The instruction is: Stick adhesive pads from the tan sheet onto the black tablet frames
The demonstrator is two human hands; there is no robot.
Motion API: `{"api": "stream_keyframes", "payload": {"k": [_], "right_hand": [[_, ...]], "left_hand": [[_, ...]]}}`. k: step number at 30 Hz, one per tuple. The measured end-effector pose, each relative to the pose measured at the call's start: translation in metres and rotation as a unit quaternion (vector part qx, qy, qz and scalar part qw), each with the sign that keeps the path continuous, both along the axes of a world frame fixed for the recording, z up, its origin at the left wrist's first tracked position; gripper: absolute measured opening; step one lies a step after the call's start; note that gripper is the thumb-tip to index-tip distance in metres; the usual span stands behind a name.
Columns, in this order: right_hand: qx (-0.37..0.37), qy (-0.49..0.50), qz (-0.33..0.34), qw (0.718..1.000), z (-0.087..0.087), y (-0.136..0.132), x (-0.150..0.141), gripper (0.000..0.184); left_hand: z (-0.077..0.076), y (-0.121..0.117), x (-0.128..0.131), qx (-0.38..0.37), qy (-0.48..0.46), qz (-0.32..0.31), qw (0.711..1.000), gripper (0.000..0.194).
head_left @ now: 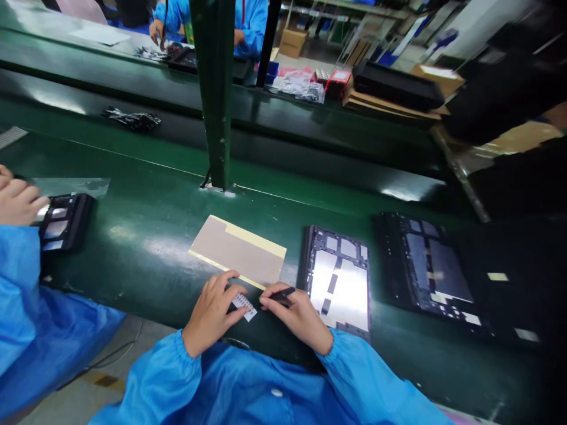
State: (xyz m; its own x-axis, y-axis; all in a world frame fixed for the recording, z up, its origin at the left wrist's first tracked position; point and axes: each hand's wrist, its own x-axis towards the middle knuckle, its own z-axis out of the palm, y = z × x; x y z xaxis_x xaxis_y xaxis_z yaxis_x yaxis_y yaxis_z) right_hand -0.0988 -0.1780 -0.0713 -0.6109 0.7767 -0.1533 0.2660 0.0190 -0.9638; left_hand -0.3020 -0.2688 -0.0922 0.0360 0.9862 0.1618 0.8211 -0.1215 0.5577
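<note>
My left hand [217, 307] pinches a small white card with a row of small dark-outlined pieces [245, 307] close to the bench's front edge. In my right hand [299, 313] is a slim black tool [284, 293], its back end sticking out past the fingers; its tip is hidden, so I cannot tell its exact kind. Both hands are close together, the right fingers just beside the card. Right behind them lies a flat greyish-beige sheet with yellow edges [243, 248]. To the right of my right hand rests a black device frame with a silvery plate [339, 280].
More black frames [425, 265] lie further right. A green post [217, 106] rises from the bench behind the sheet. At left, a co-worker's hand [20, 200] touches another black frame [66, 221]. Cables [133, 118] lie further back; another person [252, 29] works across.
</note>
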Motion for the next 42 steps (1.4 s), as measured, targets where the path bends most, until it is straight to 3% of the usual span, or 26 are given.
{"api": "stream_keyframes", "payload": {"k": [4, 7, 9, 12, 14, 17, 20, 23, 27, 42], "right_hand": [[-0.036, 0.025, -0.007, 0.999, 0.006, -0.002, -0.002, 0.024], [-0.092, 0.074, -0.046, 0.992, 0.013, -0.009, 0.019, 0.025], [-0.086, 0.104, -0.128, 0.983, 0.016, -0.018, 0.048, 0.022], [-0.006, 0.098, -0.298, 0.949, 0.015, -0.037, 0.102, 0.015], [0.028, 0.068, -0.378, 0.923, 0.011, -0.051, 0.13, 0.014], [0.041, 0.027, -0.431, 0.901, 0.003, -0.068, 0.149, 0.017], [0.054, 0.021, -0.446, 0.893, -0.005, -0.076, 0.147, 0.021], [0.07, 0.021, -0.441, 0.895, -0.009, -0.078, 0.139, 0.023], [0.087, 0.016, -0.432, 0.897, -0.011, -0.078, 0.134, 0.025], [0.112, 0.007, -0.432, 0.895, -0.013, -0.078, 0.131, 0.012]], "left_hand": [[-0.001, 0.001, 0.0, -0.003, 0.007, 0.0, 1.0, 0.024], [-0.001, 0.001, -0.005, 0.016, 0.014, -0.003, 1.0, 0.037], [0.002, -0.001, -0.008, 0.053, 0.022, -0.01, 0.998, 0.044], [0.007, -0.004, -0.001, 0.153, 0.039, 0.009, 0.987, 0.034], [0.012, -0.003, 0.017, 0.207, 0.019, 0.004, 0.978, 0.025], [0.018, 0.005, 0.065, 0.232, -0.037, -0.103, 0.967, 0.017], [0.015, 0.019, 0.114, 0.243, -0.034, -0.195, 0.95, 0.016], [0.0, 0.029, 0.137, 0.236, -0.012, -0.226, 0.945, 0.018], [-0.014, 0.032, 0.134, 0.223, -0.03, -0.237, 0.945, 0.022], [-0.009, 0.031, 0.132, 0.209, -0.031, -0.238, 0.948, 0.022]]}}
